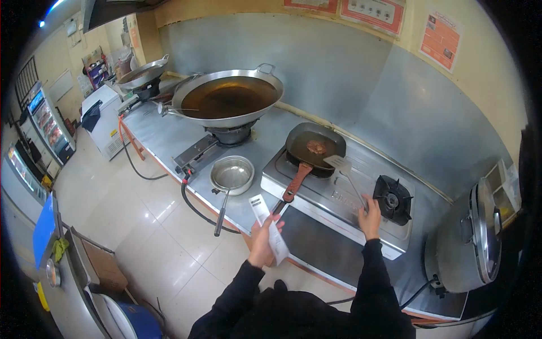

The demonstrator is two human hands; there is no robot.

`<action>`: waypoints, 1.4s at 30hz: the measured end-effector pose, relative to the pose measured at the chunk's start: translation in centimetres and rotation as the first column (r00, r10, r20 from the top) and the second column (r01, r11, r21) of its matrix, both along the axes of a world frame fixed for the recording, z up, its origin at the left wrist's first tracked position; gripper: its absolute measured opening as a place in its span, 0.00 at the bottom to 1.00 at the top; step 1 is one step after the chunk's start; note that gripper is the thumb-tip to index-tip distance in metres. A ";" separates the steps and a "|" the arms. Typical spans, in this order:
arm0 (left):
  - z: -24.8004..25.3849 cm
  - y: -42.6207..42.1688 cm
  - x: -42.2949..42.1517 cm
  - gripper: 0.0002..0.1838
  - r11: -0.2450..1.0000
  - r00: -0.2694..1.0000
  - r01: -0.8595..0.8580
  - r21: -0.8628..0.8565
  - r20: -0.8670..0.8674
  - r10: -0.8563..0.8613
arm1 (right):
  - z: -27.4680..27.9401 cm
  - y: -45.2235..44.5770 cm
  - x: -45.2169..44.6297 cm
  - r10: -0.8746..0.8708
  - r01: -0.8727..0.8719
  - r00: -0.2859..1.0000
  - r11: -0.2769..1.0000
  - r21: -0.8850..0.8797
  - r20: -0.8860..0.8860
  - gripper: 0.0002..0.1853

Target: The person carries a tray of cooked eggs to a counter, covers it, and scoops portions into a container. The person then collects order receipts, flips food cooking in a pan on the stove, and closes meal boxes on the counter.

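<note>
Head view: here's the food (316, 147) sitting inside the pan (299, 135), and the pan is on the stove (333, 196), presumably for heat. The right hand (370, 217) grips the spatula (339, 163) far down its handle, blade at the pan's right rim, apparently to spare the fingers; the left hand (261, 242) clasps a white slip (276, 236) near the pan's handle, with strainer (232, 171) and wok (226, 121) left of the pan.
</note>
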State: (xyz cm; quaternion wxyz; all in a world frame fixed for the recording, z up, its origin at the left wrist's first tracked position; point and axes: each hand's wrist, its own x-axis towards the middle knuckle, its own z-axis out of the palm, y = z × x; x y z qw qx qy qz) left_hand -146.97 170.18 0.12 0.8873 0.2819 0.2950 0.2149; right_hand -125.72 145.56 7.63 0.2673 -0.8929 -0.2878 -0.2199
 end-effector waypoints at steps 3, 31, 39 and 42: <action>-2.0 -1.4 -5.2 0.19 0.972 0.998 0.027 0.235 0.055 -0.041 | -1.9 -2.6 0.3 0.058 -0.059 0.998 0.998 0.020 0.006 0.21; 6.3 -59.6 -62.4 0.36 -0.199 -0.190 -0.940 0.276 0.061 0.980 | -1.4 -16.7 -69.1 0.560 -0.596 -0.702 -0.124 0.794 -0.440 0.11; 15.2 -72.8 -85.1 0.44 -0.359 -0.242 -0.923 0.141 0.515 0.823 | 4.4 -30.9 -93.8 0.269 -0.455 -0.890 -0.555 0.696 -0.368 0.12; 13.6 -74.6 -95.4 0.47 -0.302 -0.150 -0.945 0.122 0.661 0.735 | 2.6 -32.4 -104.2 0.299 -0.513 -0.859 -0.507 0.693 -0.416 0.11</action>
